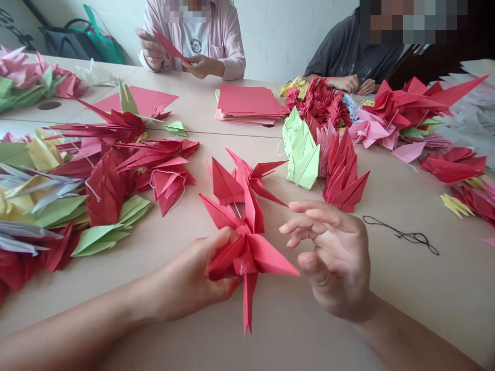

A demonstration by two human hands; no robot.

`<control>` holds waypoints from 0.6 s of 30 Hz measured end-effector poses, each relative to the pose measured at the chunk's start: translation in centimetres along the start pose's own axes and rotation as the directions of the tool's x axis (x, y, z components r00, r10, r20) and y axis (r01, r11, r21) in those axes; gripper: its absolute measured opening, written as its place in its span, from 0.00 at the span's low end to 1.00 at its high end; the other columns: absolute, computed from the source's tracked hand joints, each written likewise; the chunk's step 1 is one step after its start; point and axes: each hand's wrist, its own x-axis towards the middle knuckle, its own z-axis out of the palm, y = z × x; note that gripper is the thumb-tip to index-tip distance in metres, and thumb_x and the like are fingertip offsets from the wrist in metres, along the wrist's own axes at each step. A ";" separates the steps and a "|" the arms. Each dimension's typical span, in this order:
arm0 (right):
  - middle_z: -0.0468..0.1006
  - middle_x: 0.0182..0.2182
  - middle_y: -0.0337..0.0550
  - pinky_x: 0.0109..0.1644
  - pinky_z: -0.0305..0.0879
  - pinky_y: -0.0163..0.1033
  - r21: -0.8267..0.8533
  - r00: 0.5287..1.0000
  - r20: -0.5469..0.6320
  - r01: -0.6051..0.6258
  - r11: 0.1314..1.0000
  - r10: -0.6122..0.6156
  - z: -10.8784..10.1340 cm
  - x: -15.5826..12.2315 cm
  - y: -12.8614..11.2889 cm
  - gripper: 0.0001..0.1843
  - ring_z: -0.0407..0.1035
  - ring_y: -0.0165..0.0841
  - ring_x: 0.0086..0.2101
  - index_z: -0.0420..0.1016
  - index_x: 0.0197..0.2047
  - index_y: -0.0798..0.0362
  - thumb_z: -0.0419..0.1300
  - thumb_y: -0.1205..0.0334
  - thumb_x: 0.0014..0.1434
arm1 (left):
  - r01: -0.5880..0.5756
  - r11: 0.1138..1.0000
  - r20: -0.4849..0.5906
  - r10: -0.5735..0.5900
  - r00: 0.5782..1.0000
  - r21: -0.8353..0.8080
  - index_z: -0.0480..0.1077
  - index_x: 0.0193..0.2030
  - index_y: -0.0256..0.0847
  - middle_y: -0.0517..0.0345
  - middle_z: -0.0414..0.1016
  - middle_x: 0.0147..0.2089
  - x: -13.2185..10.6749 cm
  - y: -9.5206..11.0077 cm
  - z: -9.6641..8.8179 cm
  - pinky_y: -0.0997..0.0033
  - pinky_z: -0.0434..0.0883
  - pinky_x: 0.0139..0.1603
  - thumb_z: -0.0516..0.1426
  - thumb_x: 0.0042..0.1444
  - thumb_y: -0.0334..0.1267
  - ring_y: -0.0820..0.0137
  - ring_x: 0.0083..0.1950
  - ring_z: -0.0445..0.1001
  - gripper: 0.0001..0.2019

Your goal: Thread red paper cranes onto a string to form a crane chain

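Observation:
My left hand is closed around one wing of a red origami crane, holding it above the table with its narrow tail pointing toward me. A white string shows at its middle. Beyond it, more red paper cranes form a line, with string visible between them. To the right, my right hand hovers with fingers apart and curved, holding nothing, just off the crane's right wing tip. Further back stand a light green folded-paper stack and a red folded-paper stack.
Heaped folded paper in several colours covers the left side. Red paper sheets lie stacked at centre back. A black cord rests at right, near more red cranes. Across the table, one person holds red paper; another sits at right.

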 end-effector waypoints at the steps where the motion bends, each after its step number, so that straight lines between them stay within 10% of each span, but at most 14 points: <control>1: 0.70 0.50 0.43 0.37 0.70 0.37 0.010 0.999 0.026 -0.047 0.999 0.047 -0.1 0.2 -0.1 0.16 0.71 0.30 0.38 0.66 0.54 0.46 0.58 0.63 0.63 | 0.023 1.000 0.058 -0.023 0.998 0.007 0.60 0.33 0.42 0.67 0.62 0.27 0.0 0.1 -0.1 0.78 0.63 0.26 0.56 0.53 0.31 0.76 0.26 0.59 0.06; 8: 0.73 0.35 0.39 0.39 0.68 0.33 0.081 0.830 0.483 -0.358 0.930 0.278 -0.7 1.5 0.2 0.06 0.69 0.26 0.36 0.79 0.39 0.51 0.60 0.67 0.62 | 0.162 0.969 0.298 -0.102 0.949 -0.185 0.64 0.32 0.40 0.65 0.66 0.29 -0.1 0.8 -1.0 0.79 0.60 0.26 0.60 0.54 0.41 0.77 0.27 0.60 0.09; 18: 0.66 0.27 0.36 0.29 0.62 0.29 -0.064 0.665 0.621 -0.484 0.873 0.414 -1.2 1.6 -0.6 0.16 0.63 0.22 0.27 0.74 0.25 0.55 0.60 0.58 0.62 | 0.259 0.919 0.443 -0.107 0.890 -0.298 0.71 0.35 0.41 0.58 0.78 0.36 -0.1 0.5 -1.4 0.72 0.71 0.37 0.60 0.57 0.39 0.70 0.36 0.74 0.05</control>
